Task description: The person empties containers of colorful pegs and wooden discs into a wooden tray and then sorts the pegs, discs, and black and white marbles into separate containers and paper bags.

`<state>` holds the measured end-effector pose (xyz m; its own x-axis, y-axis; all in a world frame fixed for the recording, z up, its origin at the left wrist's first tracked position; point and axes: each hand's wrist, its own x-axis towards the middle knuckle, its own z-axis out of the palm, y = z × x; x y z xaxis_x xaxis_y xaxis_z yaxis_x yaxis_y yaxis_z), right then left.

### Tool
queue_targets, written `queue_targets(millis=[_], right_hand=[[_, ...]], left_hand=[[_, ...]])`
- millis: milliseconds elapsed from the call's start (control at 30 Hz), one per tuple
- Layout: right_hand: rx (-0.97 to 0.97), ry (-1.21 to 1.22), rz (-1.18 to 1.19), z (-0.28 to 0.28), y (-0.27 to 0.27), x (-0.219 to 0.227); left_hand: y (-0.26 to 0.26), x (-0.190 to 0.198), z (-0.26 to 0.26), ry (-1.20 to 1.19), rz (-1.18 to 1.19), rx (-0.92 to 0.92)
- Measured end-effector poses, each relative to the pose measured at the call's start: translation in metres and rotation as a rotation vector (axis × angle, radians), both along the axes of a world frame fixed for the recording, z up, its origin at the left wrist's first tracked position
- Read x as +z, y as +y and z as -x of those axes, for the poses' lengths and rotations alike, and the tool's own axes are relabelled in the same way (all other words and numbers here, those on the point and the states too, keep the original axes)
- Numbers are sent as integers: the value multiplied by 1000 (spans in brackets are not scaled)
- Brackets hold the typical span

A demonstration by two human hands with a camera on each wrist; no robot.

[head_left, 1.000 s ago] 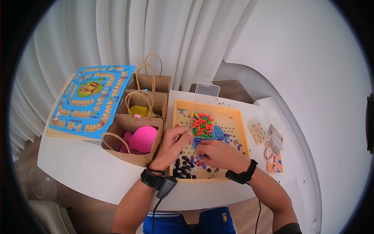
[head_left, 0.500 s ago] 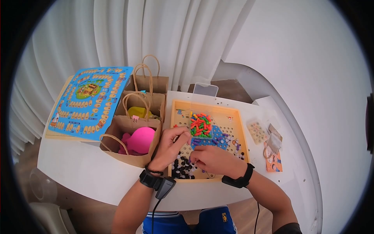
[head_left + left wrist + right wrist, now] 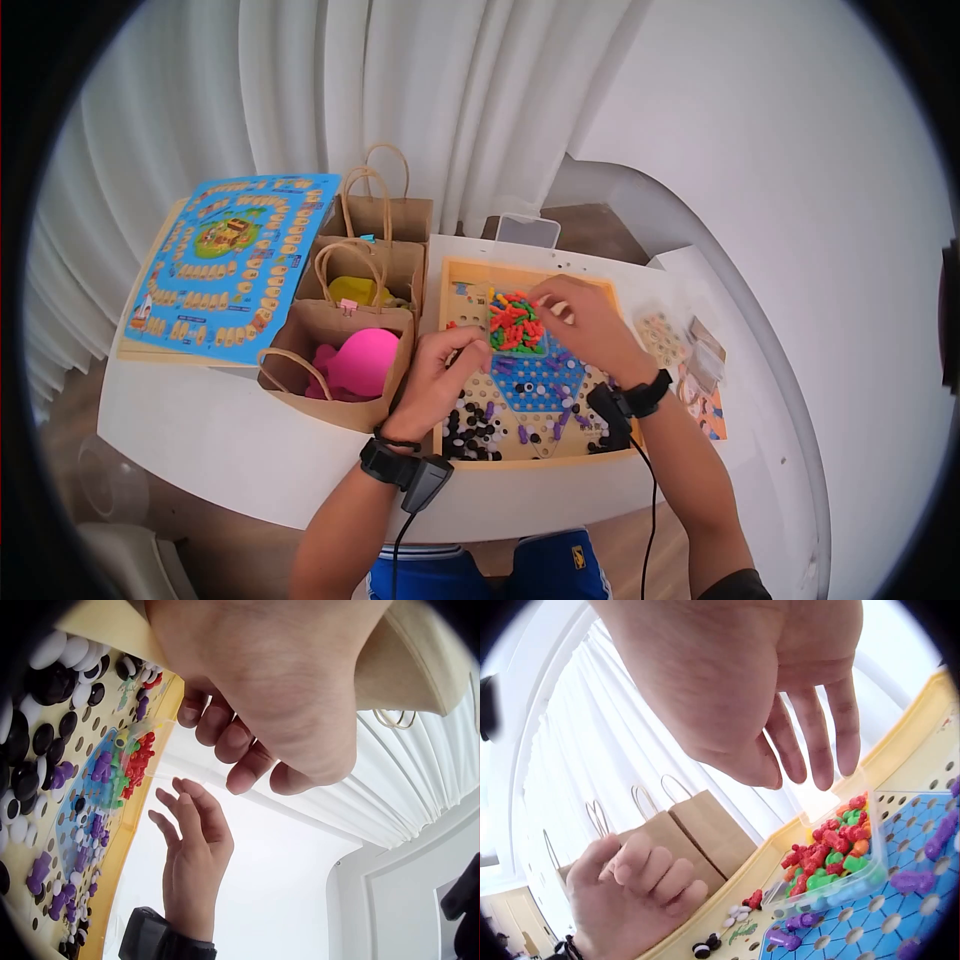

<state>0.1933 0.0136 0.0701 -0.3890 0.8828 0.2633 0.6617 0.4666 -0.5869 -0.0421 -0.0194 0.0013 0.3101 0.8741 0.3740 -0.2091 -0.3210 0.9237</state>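
My right hand (image 3: 590, 320) is over the right side of a clear plastic box (image 3: 520, 352), its fingers extended downward and nothing visible between them in the right wrist view. Red, green and orange pegs (image 3: 829, 851) fill the box. My left hand (image 3: 440, 375) is raised over the left edge of a wooden game board (image 3: 628, 350), fingers loosely curled. A gap shows between its thumb and forefinger (image 3: 251, 766), with no object seen there. Purple pegs (image 3: 913, 882) lie on the board's blue patterned area (image 3: 540, 400). Black and white pieces (image 3: 470, 430) crowd its near left corner.
Paper bags (image 3: 345, 405) stand left of the board, one with a pink object (image 3: 362, 362) inside. A blue printed game sheet (image 3: 225, 270) lies farther left. The box's clear lid (image 3: 528, 232) stands raised behind it. Small packets (image 3: 705, 360) lie on the right.
My right hand has moved from the near middle of the board up and right to the peg box, and its fingers have straightened. My left hand has barely moved.
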Motion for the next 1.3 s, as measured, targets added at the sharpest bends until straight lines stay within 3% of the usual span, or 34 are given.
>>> queue_targets(millis=[200,267,333,400,433,500,700,733,800,1300], right_hand=[[-152,125,26,-75,-7,-13],[-248,342,182,-98,-15,-11],[-283,441,195,-115,-23,-14],[-331,739,288,-134,-25,-26],[-339,747,283,-139,-25,-30],[-294,1020,350,-147,-26,-40],[-218,1386,415,-151,-14,-70],[-219,1410,426,-153,-12,-74],[-185,1238,388,-159,-11,-84],[-176,1074,372,-160,-9,-88]], left_hand=[[-1,0,-1,-8,6,-2],[0,-1,-1,5,17,-1],[-1,1,-1,17,-7,20],[-3,3,-2,23,0,21],[-3,2,-3,16,16,30],[-4,4,-3,24,33,50],[-1,0,-1,52,34,36],[-1,0,0,35,51,36],[0,-3,1,70,73,32],[0,-5,-3,0,43,32]])
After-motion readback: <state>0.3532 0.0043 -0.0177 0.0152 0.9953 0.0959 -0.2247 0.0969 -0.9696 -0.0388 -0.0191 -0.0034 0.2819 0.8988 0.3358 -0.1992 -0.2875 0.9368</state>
